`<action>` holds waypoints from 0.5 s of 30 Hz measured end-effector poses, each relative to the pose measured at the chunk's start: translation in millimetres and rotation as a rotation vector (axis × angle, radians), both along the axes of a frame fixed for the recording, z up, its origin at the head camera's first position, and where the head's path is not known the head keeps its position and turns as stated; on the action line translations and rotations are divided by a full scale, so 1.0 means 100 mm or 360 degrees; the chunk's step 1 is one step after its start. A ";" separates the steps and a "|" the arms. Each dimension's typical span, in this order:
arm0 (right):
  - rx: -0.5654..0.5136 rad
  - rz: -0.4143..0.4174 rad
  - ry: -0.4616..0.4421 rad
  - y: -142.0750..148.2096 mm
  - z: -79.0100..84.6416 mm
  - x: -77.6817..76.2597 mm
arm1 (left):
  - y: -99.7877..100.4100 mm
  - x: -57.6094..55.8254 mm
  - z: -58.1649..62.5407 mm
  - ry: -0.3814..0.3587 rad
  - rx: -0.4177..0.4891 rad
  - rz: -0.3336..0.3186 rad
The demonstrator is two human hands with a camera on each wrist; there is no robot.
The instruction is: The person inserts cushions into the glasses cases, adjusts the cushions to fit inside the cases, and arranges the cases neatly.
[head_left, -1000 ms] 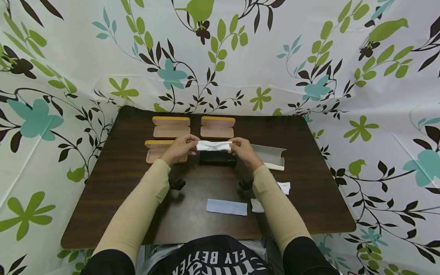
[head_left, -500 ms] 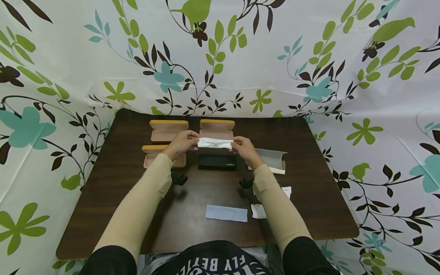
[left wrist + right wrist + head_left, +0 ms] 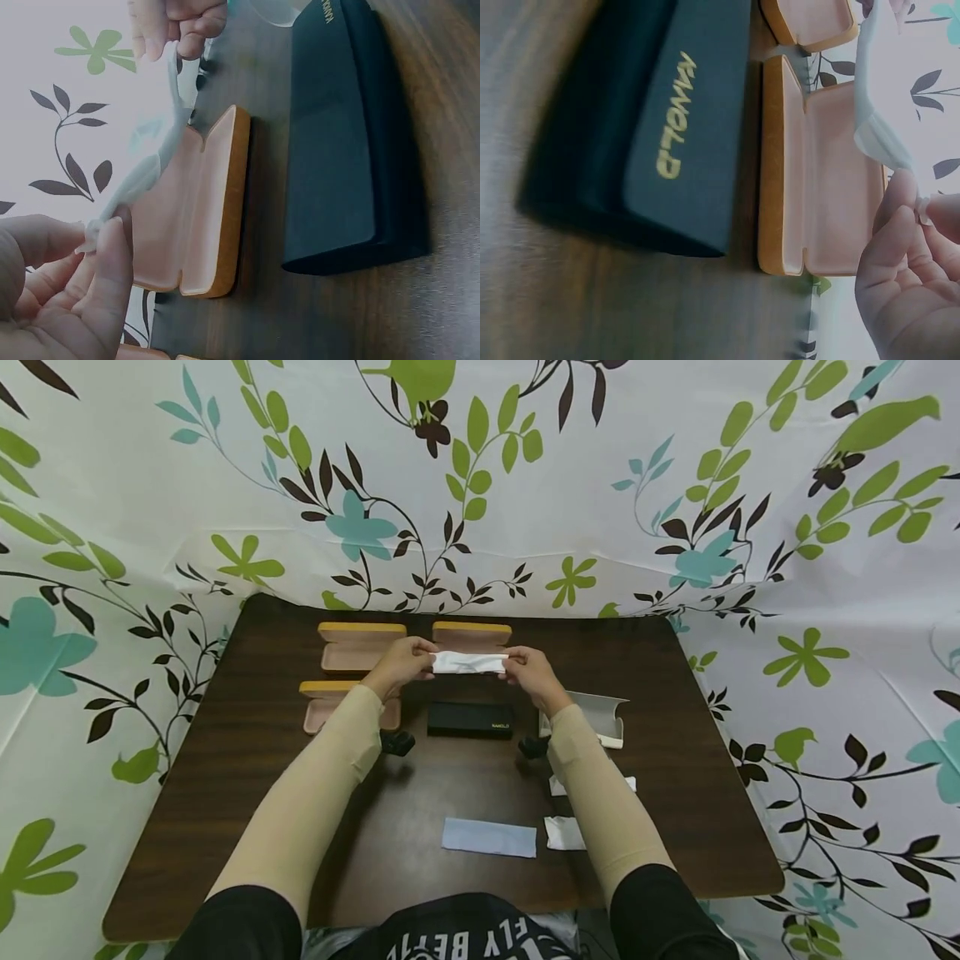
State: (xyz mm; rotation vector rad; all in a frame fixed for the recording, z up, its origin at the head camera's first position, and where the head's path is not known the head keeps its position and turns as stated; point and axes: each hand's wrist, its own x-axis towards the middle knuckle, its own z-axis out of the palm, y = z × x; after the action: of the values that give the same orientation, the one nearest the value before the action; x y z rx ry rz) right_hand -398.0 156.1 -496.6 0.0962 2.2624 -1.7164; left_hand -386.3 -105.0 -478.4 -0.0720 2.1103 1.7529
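Note:
Between both hands stretches a folded white strip point(image 3: 469, 663) of thin, soft material, held above the far part of the table. Its left end is pinched between thumb and fingers of my left hand point(image 3: 400, 666); my right hand point(image 3: 536, 675) pinches the other end. Up close in the left wrist view, the strip point(image 3: 154, 161) bulges and wrinkles along its middle; whatever may lie inside it is hidden. A closed black glasses case point(image 3: 469, 719) with gold lettering lies just nearer than the strip. Behind it, an open glasses case point(image 3: 840, 180) with a pink lining is partly covered by the strip.
Two more open yellow-edged glasses cases point(image 3: 362, 647) stand at the left. Right of the black case lies an open pale case point(image 3: 600, 714), partly behind my right arm. A light blue cloth point(image 3: 489, 837) and crumpled white pieces point(image 3: 564, 833) lie nearer the front edge.
Both hands have lifted the white strip a little farther from the black case, so that the case's top and lettering now show. The grip at both ends stays the same. The head view has shifted slightly.

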 end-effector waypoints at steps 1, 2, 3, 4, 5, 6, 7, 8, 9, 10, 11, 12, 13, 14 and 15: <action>-0.0003 0.0001 0.0003 -0.01 0.00 -0.03 | 0.01 -0.03 0.00 0.0003 -0.0012 0.0011; -0.0007 0.0000 0.0006 -0.01 -0.01 -0.06 | 0.01 -0.06 -0.01 0.0003 -0.0024 0.0018; -0.0007 0.0003 0.0010 -0.02 -0.01 -0.09 | 0.01 -0.08 -0.01 0.0006 -0.0050 0.0022; -0.0006 0.0007 0.0015 -0.03 -0.01 -0.11 | 0.02 -0.10 -0.01 0.0010 -0.0075 0.0030; -0.0010 0.0008 0.0019 -0.03 -0.01 -0.13 | 0.03 -0.12 -0.01 0.0015 -0.0101 0.0038; -0.0014 0.0009 0.0022 -0.04 -0.01 -0.15 | 0.03 -0.14 0.00 0.0017 -0.0130 0.0045; -0.0012 0.0008 0.0020 -0.04 -0.01 -0.17 | 0.04 -0.15 0.01 0.0016 -0.0152 0.0054; -0.0018 0.0003 0.0017 -0.05 -0.01 -0.19 | 0.05 -0.17 0.01 0.0012 -0.0169 0.0063; -0.0021 0.0001 0.0016 -0.05 -0.01 -0.20 | 0.06 -0.18 0.01 0.0010 -0.0184 0.0068; -0.0024 -0.0001 0.0016 -0.06 -0.02 -0.22 | 0.06 -0.20 0.01 0.0004 -0.0183 0.0077; -0.0030 -0.0005 0.0013 -0.06 -0.03 -0.23 | 0.07 -0.21 0.01 -0.0002 -0.0187 0.0081; -0.0033 -0.0008 0.0010 -0.06 -0.04 -0.25 | 0.08 -0.23 0.01 -0.0009 -0.0180 0.0089; -0.0038 -0.0009 0.0007 -0.06 -0.05 -0.26 | 0.09 -0.24 0.00 -0.0018 -0.0177 0.0094; -0.0039 -0.0006 0.0004 -0.06 -0.07 -0.28 | 0.10 -0.26 -0.01 -0.0028 -0.0174 0.0098; -0.0038 -0.0002 -0.0003 -0.06 -0.09 -0.30 | 0.10 -0.28 -0.02 -0.0039 -0.0167 0.0100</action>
State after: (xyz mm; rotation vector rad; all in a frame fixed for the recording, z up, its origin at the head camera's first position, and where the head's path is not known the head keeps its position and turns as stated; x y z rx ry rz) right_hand -427.6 149.7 -505.8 0.0938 2.2400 -1.7430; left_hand -414.4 -94.9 -480.8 -0.1900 2.2033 1.6665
